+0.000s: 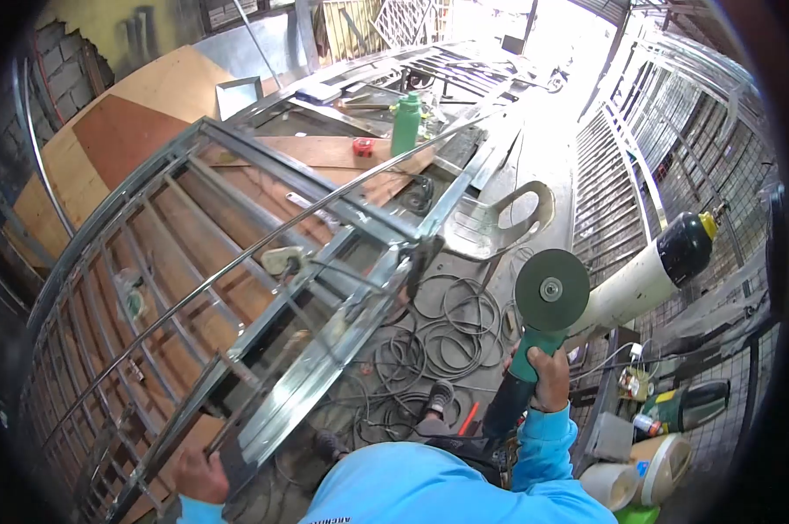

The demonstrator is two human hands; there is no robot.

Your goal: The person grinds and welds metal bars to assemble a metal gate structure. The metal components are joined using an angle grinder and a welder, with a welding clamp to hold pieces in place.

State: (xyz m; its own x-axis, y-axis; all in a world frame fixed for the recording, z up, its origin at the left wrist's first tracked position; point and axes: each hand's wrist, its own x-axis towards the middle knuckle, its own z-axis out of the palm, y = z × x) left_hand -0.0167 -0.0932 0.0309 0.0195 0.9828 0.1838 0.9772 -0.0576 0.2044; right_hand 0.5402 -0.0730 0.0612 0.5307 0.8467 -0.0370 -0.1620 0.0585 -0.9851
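Note:
My right hand [549,380] is wrapped round the green and dark body of an angle grinder [509,403]. The grinder is raised, its flat round disc [538,269] turned toward me and apart from the metalwork. At the lower left, my left hand [199,476] is closed at the near end of a metal bar [228,430], beside the large welded metal frame [294,397]. Its fingertips are partly hidden. Several slats run across the frame, and a long thin rod [237,271] lies diagonally over it.
Coiled cables [442,336] cover the floor near my feet. A plastic chair [490,223] stands beyond them. A gas cylinder [639,279] leans at the right, above a second power tool [691,406] and plastic containers [661,467]. A green bottle [406,127] stands on the plywood.

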